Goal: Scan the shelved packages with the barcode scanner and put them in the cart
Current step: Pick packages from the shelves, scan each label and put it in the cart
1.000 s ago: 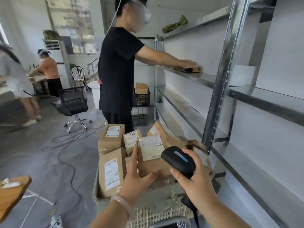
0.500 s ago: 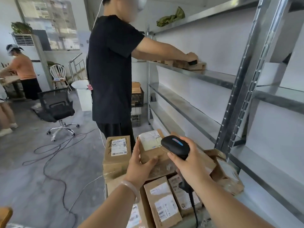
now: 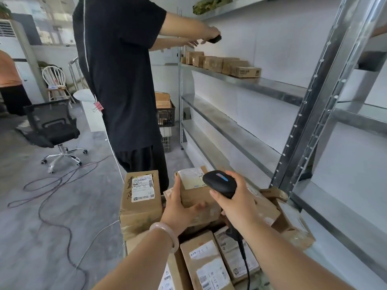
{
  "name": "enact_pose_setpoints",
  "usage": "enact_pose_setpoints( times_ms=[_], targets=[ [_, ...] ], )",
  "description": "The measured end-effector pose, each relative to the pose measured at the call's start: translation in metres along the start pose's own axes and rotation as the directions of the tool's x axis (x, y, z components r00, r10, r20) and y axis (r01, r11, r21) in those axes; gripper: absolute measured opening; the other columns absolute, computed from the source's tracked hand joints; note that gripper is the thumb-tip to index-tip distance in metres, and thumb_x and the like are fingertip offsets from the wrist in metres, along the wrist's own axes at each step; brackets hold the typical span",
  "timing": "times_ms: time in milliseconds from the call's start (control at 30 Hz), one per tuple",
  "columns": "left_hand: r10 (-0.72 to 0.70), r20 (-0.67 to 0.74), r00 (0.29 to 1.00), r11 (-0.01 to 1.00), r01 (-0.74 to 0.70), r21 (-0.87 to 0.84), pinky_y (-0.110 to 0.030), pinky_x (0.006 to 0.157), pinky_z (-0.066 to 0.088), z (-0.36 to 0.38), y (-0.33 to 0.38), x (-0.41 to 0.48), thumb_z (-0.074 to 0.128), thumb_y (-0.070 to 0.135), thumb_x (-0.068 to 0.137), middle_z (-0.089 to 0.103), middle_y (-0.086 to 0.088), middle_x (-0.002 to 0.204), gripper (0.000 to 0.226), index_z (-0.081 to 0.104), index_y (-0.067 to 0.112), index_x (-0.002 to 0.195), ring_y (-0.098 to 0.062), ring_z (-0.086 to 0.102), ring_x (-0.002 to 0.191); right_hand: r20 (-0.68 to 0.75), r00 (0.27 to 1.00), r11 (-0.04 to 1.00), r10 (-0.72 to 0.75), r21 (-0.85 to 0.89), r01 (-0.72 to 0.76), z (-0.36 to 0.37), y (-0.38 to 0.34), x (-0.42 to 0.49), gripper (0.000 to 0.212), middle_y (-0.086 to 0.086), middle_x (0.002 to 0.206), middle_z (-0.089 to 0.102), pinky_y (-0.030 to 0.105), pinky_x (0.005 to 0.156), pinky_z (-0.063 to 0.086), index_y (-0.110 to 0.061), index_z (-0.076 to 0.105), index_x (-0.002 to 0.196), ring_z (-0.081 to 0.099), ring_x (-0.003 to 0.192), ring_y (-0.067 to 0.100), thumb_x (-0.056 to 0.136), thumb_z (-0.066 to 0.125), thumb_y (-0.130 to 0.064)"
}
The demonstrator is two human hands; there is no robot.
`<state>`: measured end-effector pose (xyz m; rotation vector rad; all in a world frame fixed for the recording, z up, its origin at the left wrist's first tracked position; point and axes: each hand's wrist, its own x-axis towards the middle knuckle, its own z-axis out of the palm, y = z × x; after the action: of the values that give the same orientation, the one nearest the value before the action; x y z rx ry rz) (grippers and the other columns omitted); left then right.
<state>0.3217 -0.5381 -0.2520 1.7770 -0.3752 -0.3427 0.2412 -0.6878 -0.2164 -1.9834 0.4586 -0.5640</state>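
Note:
My left hand [image 3: 180, 208] grips a brown cardboard package [image 3: 199, 197] with a white label, held over the pile in the cart. My right hand [image 3: 236, 204] holds a black barcode scanner [image 3: 221, 184] with a blue-red strip, its head just above the package's label; its cable [image 3: 244, 254] hangs down. Below lie several labelled packages [image 3: 207, 262] in the cart, one tall box [image 3: 141, 201] standing at the left. A row of small boxes [image 3: 224, 64] sits on the metal shelf [image 3: 272, 88] ahead.
A person in a black shirt [image 3: 123, 80] stands just beyond the cart, reaching to the shelf with another scanner. The lower shelves [image 3: 230, 126] are bare. A black office chair [image 3: 52, 130], floor cables [image 3: 52, 197] and crates [image 3: 166, 116] lie left and behind.
My view has risen and moved closer to the shelf, showing its row of boxes. The other person's hands have lifted off the shelf. My hands keep the package and scanner together.

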Motion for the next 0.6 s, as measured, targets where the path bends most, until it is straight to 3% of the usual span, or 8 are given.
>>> enact_pose_setpoints(
  times_ms=[133, 233, 367, 600],
  targets=[
    [0.021, -0.033, 0.999, 0.993, -0.017, 0.117, -0.038, 0.111, 0.041, -0.002, -0.005, 0.005, 0.083, 0.054, 0.067, 0.035, 0.006, 0.147, 0.116, 0.008, 0.045, 0.154, -0.013, 0.042, 0.13, 0.011, 1.0, 1.0, 0.006, -0.008, -0.006, 0.001, 0.005, 0.005, 0.07, -0.012, 0.129, 0.053, 0.045, 0.081, 0.059, -0.037, 0.042, 0.136, 0.062, 0.108, 0.014, 0.077, 0.08, -0.036],
    [-0.008, -0.031, 0.999, 0.99, 0.012, 0.138, -0.029, 0.113, 0.035, -0.005, -0.008, 0.006, 0.083, 0.046, 0.072, 0.03, 0.005, 0.148, 0.114, 0.008, 0.034, 0.157, -0.008, 0.036, 0.127, 0.022, 1.0, 1.0, 0.013, 0.001, -0.013, 0.002, 0.007, 0.006, 0.069, -0.01, 0.126, 0.054, 0.045, 0.081, 0.059, -0.038, 0.042, 0.134, 0.064, 0.105, 0.016, 0.076, 0.08, -0.036],
    [0.015, -0.038, 0.999, 0.988, -0.009, 0.156, -0.038, 0.116, 0.036, -0.009, -0.013, 0.008, 0.086, 0.049, 0.067, 0.032, 0.005, 0.15, 0.117, 0.012, 0.035, 0.157, -0.013, 0.037, 0.136, 0.029, 0.999, 1.0, 0.015, 0.007, -0.016, 0.002, 0.007, 0.007, 0.065, -0.012, 0.122, 0.054, 0.044, 0.082, 0.059, -0.043, 0.04, 0.129, 0.065, 0.102, 0.017, 0.077, 0.08, -0.035],
    [0.045, -0.048, 0.998, 0.974, -0.033, 0.224, -0.04, 0.117, 0.032, -0.01, -0.01, 0.006, 0.083, 0.052, 0.068, 0.037, 0.005, 0.148, 0.112, 0.013, 0.04, 0.155, -0.017, 0.033, 0.138, 0.032, 0.999, 1.0, 0.013, 0.02, -0.013, -0.003, 0.007, 0.008, 0.064, -0.016, 0.119, 0.051, 0.044, 0.082, 0.059, -0.045, 0.039, 0.127, 0.064, 0.104, 0.016, 0.077, 0.079, -0.035]
  ],
)
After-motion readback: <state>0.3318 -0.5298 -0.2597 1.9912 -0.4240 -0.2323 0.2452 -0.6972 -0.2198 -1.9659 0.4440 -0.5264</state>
